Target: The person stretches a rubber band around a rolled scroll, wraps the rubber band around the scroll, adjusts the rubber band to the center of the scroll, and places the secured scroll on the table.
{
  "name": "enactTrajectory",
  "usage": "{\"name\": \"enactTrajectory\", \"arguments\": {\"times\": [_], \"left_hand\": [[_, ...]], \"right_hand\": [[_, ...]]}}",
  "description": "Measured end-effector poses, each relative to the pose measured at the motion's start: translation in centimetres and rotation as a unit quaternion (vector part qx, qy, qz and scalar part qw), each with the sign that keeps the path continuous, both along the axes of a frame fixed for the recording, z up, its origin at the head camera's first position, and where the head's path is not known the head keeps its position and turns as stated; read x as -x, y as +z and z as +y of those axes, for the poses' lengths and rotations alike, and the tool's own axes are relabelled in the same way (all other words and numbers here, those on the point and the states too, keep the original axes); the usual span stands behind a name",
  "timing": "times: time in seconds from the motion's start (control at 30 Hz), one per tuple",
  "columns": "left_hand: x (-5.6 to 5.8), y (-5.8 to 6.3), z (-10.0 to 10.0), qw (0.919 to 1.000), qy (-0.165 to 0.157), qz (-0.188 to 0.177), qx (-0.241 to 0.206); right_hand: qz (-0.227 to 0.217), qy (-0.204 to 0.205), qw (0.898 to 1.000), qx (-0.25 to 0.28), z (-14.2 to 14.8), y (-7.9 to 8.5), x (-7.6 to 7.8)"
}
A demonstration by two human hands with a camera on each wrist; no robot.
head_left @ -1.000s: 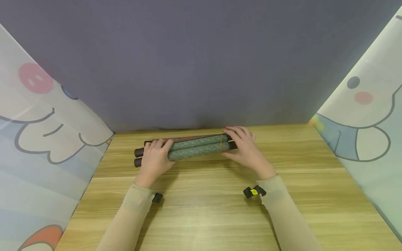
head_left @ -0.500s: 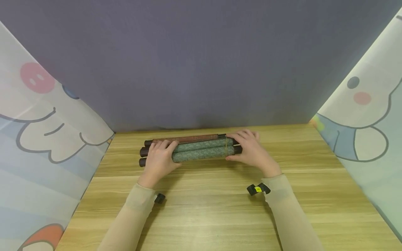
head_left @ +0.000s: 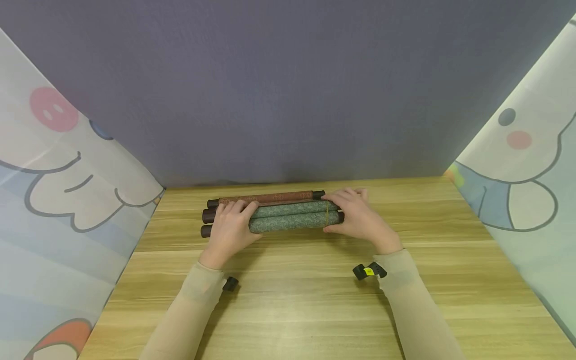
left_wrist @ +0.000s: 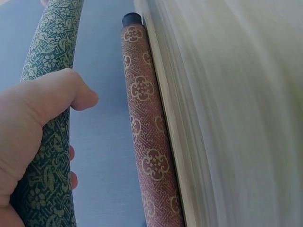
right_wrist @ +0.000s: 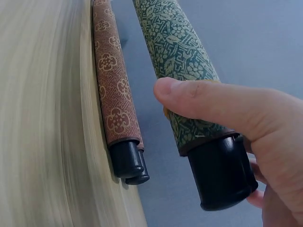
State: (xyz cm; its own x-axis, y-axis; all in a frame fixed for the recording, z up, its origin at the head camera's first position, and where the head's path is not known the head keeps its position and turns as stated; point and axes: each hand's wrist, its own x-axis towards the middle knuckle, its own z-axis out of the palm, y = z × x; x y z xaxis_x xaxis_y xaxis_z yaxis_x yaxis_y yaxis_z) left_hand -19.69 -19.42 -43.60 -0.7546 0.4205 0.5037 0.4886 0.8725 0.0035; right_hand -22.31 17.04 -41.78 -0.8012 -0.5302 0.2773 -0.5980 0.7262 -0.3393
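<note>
A green brocade hanging scroll, rolled from both ends into two side-by-side rolls, is held level in both hands. Dark knobs stick out at its ends, such as the black knob in the right wrist view. My left hand grips its left part, thumb across the near side. My right hand holds the right end, thumb beside a thin yellowish band. Just behind it a reddish-brown patterned scroll with black knobs lies on the table. Both wrist views show the green scroll raised off the tabletop.
The wood-grain table runs back to a grey wall panel. Cartoon-printed panels stand at both sides. Black wrist straps sit at the sleeve cuffs.
Both hands have shifted a little to the right with the green scroll, and the right hand has come slightly nearer. More of the reddish-brown scroll shows behind it. Little differs over the last half second.
</note>
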Motion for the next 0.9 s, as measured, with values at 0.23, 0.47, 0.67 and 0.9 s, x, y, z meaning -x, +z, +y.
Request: {"name": "enactTrajectory", "arguments": {"times": [0.23, 0.47, 0.67, 0.9], "left_hand": [[-0.4, 0.2, 0.5, 0.9999, -0.011, -0.004, 0.012], [-0.6, 0.3, 0.7, 0.9998, -0.012, 0.001, 0.015], [-0.5, 0.1, 0.6, 0.9998, -0.012, 0.004, 0.013], [-0.3, -0.3, 0.4, 0.9998, -0.011, 0.006, 0.013]], "right_hand": [[-0.011, 0.025, 0.999, -0.018, -1.2, 0.2, -0.6], [-0.015, 0.044, 0.999, -0.012, -2.2, 0.6, -1.1], [-0.003, 0.047, 0.999, -0.018, -2.0, 0.5, -1.1], [-0.004, 0.044, 0.999, -0.023, -2.1, 0.4, -1.0]]}}
